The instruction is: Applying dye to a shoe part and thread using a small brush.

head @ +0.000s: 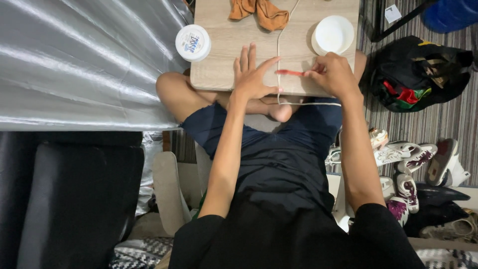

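My left hand (253,74) lies flat with fingers spread on a small light wooden table (219,60), its thumb touching a white cord (279,45) that runs down across the tabletop. My right hand (334,73) pinches one end of a thin red stick-like tool (290,72), perhaps a toothbrush, whose tip points left toward the cord and my left thumb. The cord bends at the table's near edge and runs right under my right wrist.
A white round tub with a printed lid (193,42) sits at the table's left, a white bowl (333,35) at its right, an orange cloth (261,12) at the back. Silver sheeting (84,65) is left, a black bag (416,74) and several shoes (413,164) right.
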